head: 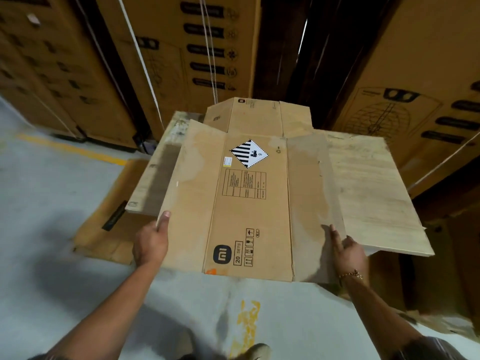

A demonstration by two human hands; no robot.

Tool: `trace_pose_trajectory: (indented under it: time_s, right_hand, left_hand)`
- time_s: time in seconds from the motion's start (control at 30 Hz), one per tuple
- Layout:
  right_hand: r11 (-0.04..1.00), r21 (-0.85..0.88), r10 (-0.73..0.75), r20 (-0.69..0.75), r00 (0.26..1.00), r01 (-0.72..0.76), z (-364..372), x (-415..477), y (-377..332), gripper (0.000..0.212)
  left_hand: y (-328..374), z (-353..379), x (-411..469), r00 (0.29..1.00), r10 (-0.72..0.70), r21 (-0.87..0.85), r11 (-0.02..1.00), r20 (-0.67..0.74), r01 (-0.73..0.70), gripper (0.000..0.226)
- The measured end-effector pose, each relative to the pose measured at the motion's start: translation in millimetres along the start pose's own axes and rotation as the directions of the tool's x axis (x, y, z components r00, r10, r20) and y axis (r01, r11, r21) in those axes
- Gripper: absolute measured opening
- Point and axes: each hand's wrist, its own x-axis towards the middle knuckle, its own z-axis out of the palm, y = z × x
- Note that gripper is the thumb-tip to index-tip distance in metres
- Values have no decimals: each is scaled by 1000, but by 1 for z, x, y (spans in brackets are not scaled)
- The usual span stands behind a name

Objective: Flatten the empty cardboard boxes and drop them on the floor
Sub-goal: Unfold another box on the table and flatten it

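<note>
A flattened brown cardboard box [249,203] with a black-and-white striped diamond label lies spread out in front of me, its flaps open on both sides. My left hand [152,242] grips its near left edge, thumb on top. My right hand [348,252] holds the near right edge, fingers on the upper face. The box rests on or hovers just above a pale wooden table top [368,188]; I cannot tell which. Another flattened cardboard [104,229] lies on the grey floor to the left, below the table.
Tall stacks of large printed cartons [181,48] stand behind the table, with more cartons [415,100] at the right. The grey concrete floor [52,178] has a yellow line at the left. More cardboard [428,281] sits low at the right. My shoe [257,350] shows at the bottom.
</note>
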Motion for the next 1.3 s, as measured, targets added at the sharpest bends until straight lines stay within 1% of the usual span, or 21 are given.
trace_pose_trajectory:
  time_s: [0.2,0.4,0.53,0.63,0.8,0.93,1.17,1.3]
  right_hand:
    - [987,49,-155,20,988,154,62,-59,-82,67]
    - [963,88,-260,69,963,254,162,-145,-167,64]
    - [959,89,-276,98,956,268,233,-205,-217,63]
    - [965,76,-259,129,957,251,279,-236,-245,69]
    - [963,88,-265,171,949,253,343,-262,-290,67]
    - [969,91,-245,190,951,231,398,-266,-314,65]
    - [985,79,-170,263,950,154,492,-272,-355,64]
    - [992,66,-120,289,950,106,535,-273,-376,60]
  left_hand:
    - [-71,-90,40,991,-66,-81,995,-113,57,76]
    - [-171,-195,100,970,-99,-98,992,-224,79,72]
    - [-241,-256,147,956,-97,-72,994,-278,80,74]
    - [-282,-290,176,949,-115,-98,991,-292,90,73]
    - [-326,-322,232,952,-126,-73,991,-278,110,74]
    - [-348,-330,283,952,-143,-52,990,-270,134,76]
    - [-387,-337,376,957,-185,-61,983,-223,176,71]
    - [-404,-333,425,963,-196,-43,980,-183,192,66]
